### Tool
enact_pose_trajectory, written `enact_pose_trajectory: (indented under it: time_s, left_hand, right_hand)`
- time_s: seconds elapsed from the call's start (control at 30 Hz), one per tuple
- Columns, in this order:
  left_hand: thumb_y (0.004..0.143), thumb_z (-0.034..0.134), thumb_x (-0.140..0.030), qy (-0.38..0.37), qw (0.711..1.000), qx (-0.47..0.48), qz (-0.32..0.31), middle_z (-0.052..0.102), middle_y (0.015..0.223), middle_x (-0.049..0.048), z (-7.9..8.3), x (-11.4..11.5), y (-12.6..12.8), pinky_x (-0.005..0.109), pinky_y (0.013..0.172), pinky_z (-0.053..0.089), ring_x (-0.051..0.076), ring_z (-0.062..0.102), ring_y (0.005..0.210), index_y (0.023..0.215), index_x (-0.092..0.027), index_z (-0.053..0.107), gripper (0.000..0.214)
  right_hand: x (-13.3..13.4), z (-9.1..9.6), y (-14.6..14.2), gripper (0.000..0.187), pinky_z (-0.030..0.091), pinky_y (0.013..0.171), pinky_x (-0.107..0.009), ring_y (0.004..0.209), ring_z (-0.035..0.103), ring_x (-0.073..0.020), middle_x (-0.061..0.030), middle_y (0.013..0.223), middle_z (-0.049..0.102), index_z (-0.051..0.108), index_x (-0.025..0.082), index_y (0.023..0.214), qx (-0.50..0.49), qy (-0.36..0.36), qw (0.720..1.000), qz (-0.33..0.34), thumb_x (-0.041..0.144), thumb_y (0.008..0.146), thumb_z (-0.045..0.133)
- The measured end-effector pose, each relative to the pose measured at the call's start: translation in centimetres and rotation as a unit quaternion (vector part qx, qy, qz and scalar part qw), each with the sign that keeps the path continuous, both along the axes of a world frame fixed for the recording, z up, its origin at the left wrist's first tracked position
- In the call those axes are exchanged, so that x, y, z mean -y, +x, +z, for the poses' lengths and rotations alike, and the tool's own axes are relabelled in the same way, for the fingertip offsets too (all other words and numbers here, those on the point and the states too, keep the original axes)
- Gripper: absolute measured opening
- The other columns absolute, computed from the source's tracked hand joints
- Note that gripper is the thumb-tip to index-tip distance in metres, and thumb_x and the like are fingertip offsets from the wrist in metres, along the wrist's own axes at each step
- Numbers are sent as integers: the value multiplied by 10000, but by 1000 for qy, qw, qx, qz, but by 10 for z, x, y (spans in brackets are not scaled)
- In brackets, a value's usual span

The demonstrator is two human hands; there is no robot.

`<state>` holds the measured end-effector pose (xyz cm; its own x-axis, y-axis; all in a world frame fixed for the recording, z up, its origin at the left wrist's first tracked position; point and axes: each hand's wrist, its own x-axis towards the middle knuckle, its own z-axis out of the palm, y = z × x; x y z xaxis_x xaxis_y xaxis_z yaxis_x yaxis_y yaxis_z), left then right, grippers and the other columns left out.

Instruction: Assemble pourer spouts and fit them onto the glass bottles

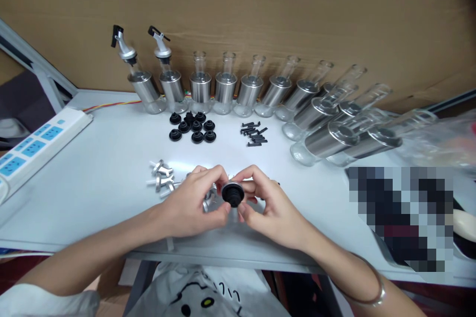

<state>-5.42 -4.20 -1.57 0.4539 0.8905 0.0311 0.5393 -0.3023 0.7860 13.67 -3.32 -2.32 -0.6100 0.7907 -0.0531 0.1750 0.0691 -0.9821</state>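
Note:
Between my two hands, above the front of the table, is a pourer head with a black ribbed stopper [233, 194] facing me and a silvery rim around it. My left hand [203, 200] pinches it from the left side, thumb low and fingers on top. From the right, my right hand [266, 203] grips the same piece with thumb and fingers. Several silver pourer spouts [162, 182] lie beside and partly behind my left hand. Farther back sit a group of black stoppers [197, 136] and a small pile of thin black levers [254, 133].
Glass bottles with steel sleeves [225, 86] line the back and right; the two leftmost carry pourers [161, 45]. A white power strip [33, 148] lies at the left edge. A pixelated patch [401, 223] and clear plastic wrap [442, 141] are at right. Cardboard [238, 5] stands behind.

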Motion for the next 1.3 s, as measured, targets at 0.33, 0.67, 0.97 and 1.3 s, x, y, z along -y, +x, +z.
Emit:
enact_pose_trajectory:
  time_s: [0.33,0.67,0.97,1.3]
  left_hand:
    - [706,499,-250,-9,1000,0,13,513,759,-16,-3,4,2,310,698,399,171,452,743,818,-210,461,126]
    - [703,484,-255,-25,1000,-6,3,507,752,-6,-2,4,3,308,671,394,182,446,755,804,-210,446,117]
    - [706,485,-232,-18,1000,6,-5,517,734,-11,1,3,3,291,643,391,165,466,717,775,-207,433,90]
    - [801,456,-268,-39,997,62,-24,553,820,2,1,3,-2,308,680,407,162,521,747,870,-199,466,99]
  right_hand:
    - [2,-6,1,277,375,514,-212,560,482,-90,53,709,569,424,238,944,27,31,999,-8,131,714,536]
    - [3,-3,1,212,386,468,-202,482,472,-69,62,678,528,415,236,875,48,48,997,-21,173,708,528]
    - [4,-6,1,233,389,480,-206,497,524,-84,57,659,578,427,230,886,36,74,996,-30,144,696,530]
    - [-3,-2,2,215,396,517,-224,581,571,-115,28,657,643,506,208,971,10,129,991,-26,207,766,572]
